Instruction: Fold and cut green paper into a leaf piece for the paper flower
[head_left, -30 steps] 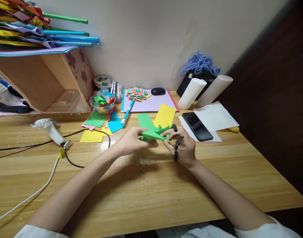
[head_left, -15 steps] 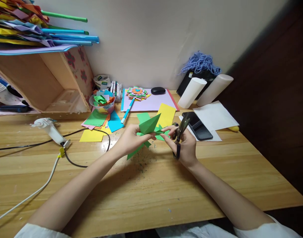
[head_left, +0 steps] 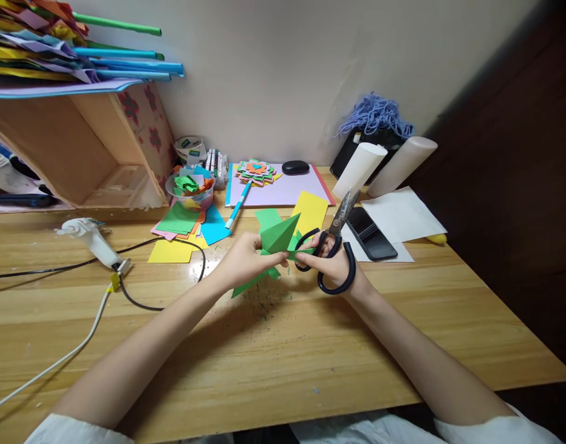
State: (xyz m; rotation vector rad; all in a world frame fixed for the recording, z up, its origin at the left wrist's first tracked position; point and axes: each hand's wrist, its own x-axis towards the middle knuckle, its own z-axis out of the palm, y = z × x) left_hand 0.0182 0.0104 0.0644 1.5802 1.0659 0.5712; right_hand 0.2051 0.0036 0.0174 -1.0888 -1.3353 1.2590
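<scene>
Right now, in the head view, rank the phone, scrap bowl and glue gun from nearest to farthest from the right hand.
1. Phone, just beyond the right hand holding the scissors, to its right.
2. Scrap bowl, back left, beside the markers.
3. Glue gun, far left on the desk.

- A light wooden desk (head_left: 283, 364) with streaked grain fills the lower view.
- A plain off-white wall (head_left: 287, 74) rises behind it, softly and evenly lit.
- At the left, on the desk, stands an open wooden shelf box (head_left: 98, 148), its side panel printed with dark red flowers.
- Right of the desk lies a dark brown area (head_left: 518, 185), too dim to make out.
</scene>
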